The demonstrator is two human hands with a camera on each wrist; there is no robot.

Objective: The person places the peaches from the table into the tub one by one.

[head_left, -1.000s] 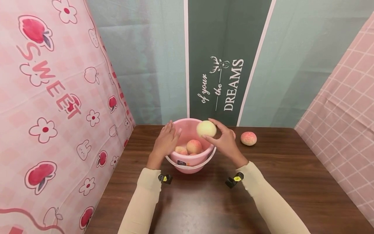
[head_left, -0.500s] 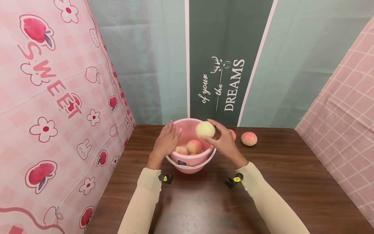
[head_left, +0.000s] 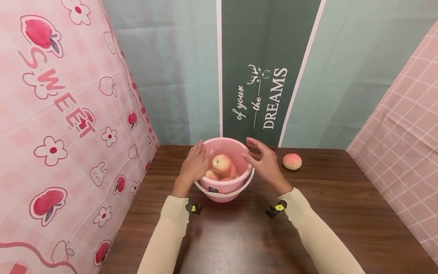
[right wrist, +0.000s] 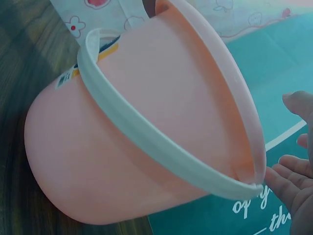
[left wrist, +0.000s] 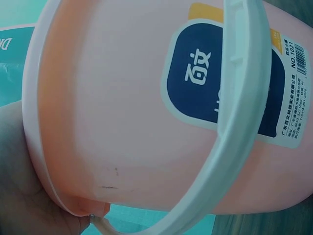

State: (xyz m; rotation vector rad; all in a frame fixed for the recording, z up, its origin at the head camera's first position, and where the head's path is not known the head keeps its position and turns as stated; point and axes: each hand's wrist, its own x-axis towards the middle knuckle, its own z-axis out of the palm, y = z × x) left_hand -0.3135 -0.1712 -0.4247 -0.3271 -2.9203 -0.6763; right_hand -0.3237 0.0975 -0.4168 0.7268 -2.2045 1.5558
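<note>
A pink bucket (head_left: 236,185) stands on the table with several peaches (head_left: 221,163) inside. My left hand (head_left: 194,164) rests along the bucket's left rim, its fingers straight. In the left wrist view its edge touches the rim by the white handle (left wrist: 239,107). My right hand (head_left: 267,165) hovers at the right rim with fingers and thumb spread and nothing between them. The right wrist view shows the right fingers (right wrist: 288,176) just beside the rim. Another peach (head_left: 292,161), pink on top, lies on the table to the right of my right hand.
The dark wooden table (head_left: 222,239) ends at a green cloth (head_left: 253,45) behind the bucket. A pink patterned cloth (head_left: 68,152) hangs on the left, and a pink checked one (head_left: 403,121) on the right.
My right hand has let go of the pale peach, which now lies on top of the others in the bucket. Its fingers have spread. The left hand has stayed on the rim.
</note>
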